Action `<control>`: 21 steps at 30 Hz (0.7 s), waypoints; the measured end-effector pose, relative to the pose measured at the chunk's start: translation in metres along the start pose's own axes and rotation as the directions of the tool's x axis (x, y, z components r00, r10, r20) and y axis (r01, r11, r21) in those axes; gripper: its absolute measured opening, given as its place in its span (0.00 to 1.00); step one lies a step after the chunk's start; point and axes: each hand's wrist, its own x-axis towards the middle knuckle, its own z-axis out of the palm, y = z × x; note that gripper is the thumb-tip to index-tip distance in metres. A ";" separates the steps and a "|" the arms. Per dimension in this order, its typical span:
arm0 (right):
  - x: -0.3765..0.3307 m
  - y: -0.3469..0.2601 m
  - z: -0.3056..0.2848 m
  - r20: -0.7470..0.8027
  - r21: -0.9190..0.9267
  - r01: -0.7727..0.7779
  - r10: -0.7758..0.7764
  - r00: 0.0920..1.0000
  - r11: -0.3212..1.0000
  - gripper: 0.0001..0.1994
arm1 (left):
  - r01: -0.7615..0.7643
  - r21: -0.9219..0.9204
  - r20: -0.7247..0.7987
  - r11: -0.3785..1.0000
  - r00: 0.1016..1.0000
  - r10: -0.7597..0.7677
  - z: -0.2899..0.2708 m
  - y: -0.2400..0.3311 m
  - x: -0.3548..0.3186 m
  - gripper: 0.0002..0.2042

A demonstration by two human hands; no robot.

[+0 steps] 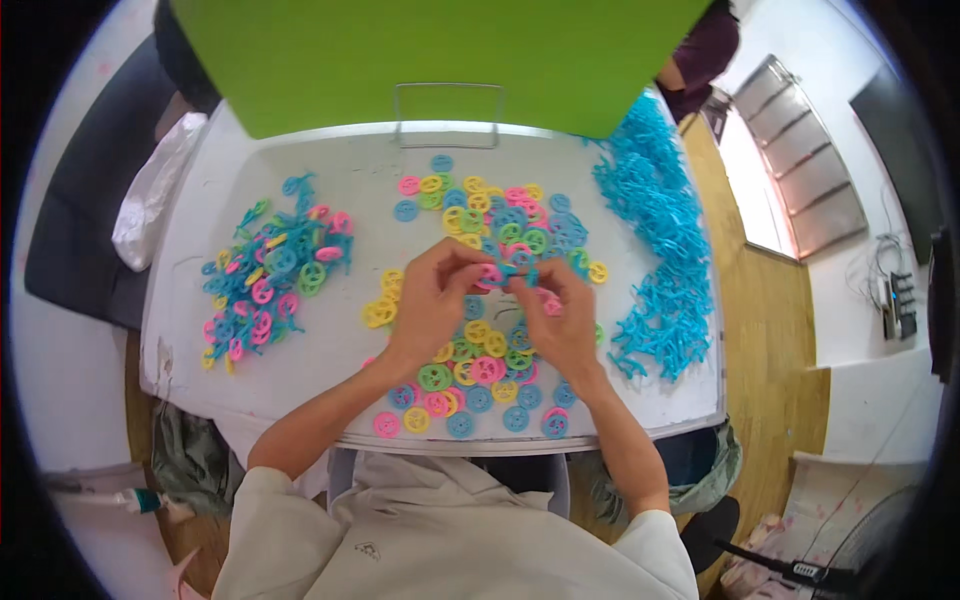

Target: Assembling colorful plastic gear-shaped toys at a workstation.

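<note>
Over the middle of the white table, my left hand pinches a small pink plastic wheel. My right hand is closed on a thin blue plastic piece that meets the wheel between my fingertips; how far the two are joined is too small to tell. Beneath and around both hands lie many loose spoked wheels in pink, yellow, green and blue. At the left sits a heap of blue pieces with coloured wheels among them. Bare blue branching pieces form a long pile at the right.
A large green panel stands across the table's far edge, with a wire frame against it. Beyond the far right corner part of another person shows. A white plastic bag lies off the left side.
</note>
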 end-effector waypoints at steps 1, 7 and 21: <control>-0.001 -0.003 0.004 0.006 -0.046 0.016 -0.015 1.000 0.999 0.05 | -0.002 -0.011 0.022 1.000 1.000 0.002 0.001 0.003 -0.001 0.05; 0.010 -0.014 -0.013 0.067 -0.229 0.333 -0.326 0.943 0.915 0.12 | -0.121 0.094 -0.009 0.988 0.992 0.123 -0.009 0.014 -0.001 0.08; 0.019 0.034 -0.138 -0.237 -0.756 -0.390 0.337 0.911 0.525 0.15 | 0.359 0.925 -0.186 -0.127 0.717 0.672 -0.136 0.037 0.026 0.16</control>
